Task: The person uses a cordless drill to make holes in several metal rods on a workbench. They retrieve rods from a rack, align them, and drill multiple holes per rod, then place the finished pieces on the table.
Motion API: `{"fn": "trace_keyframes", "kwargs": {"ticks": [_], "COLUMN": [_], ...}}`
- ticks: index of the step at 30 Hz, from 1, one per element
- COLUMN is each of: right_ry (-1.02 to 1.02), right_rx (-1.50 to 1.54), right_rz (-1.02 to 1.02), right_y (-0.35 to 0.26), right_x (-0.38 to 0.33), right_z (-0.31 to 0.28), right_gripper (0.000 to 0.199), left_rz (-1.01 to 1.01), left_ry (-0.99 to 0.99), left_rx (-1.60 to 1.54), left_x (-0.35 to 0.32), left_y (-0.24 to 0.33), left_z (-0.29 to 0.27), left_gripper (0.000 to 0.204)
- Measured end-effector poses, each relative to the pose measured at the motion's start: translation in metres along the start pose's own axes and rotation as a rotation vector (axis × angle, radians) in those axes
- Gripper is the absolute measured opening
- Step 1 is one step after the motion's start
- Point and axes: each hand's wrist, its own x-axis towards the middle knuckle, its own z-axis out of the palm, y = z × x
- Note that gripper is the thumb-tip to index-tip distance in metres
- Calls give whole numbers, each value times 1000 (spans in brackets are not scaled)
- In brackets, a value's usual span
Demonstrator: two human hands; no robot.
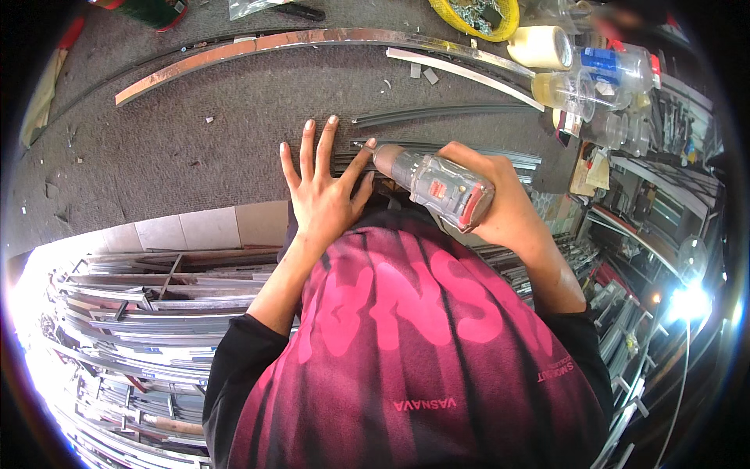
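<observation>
My right hand (504, 191) is wrapped round a cordless drill (437, 184) with a clear housing, its nose pointing left. The drill's bit (359, 144) is over the left end of several dark metal profiles (508, 164), which lie near the bench's front edge. My left hand (322, 184) lies with its fingers spread at the same end. Its index finger is stretched out to the drill's nose, and its thumb is partly hidden below it. Beyond my hands a dark, narrow strip (437, 115) lies on the carpeted bench (180, 164).
A long, curved copper-coloured bar (258, 47) spans the bench's far side, by a shorter pale strip (469, 74). A yellow basket of small hardware (476, 16), a tape roll (539, 47) and plastic bottles (609, 70) stand far right. Racks of metal lengths (156, 336) are behind me.
</observation>
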Motion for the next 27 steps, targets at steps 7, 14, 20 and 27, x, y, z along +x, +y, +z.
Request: {"fn": "trace_keyframes", "kwargs": {"ticks": [7,14,20,27], "right_ry": [28,46,54,39], "right_rx": [53,78,84,70], "right_rz": [35,54,45,56], "right_y": [5,11,12,10], "right_x": [-4,-9,-11,-11], "right_z": [1,6,8,7], "right_gripper": [54,54,57,59], "left_rz": [21,33,27,32], "left_ry": [23,47,39,47], "left_rx": [-21,-20,-11,-13], "left_x": [-2,-1,-1,0], "left_y": [-5,-4,-3,-5], "left_z": [0,-2,-3,-3], "left_gripper": [59,59,59,60]}}
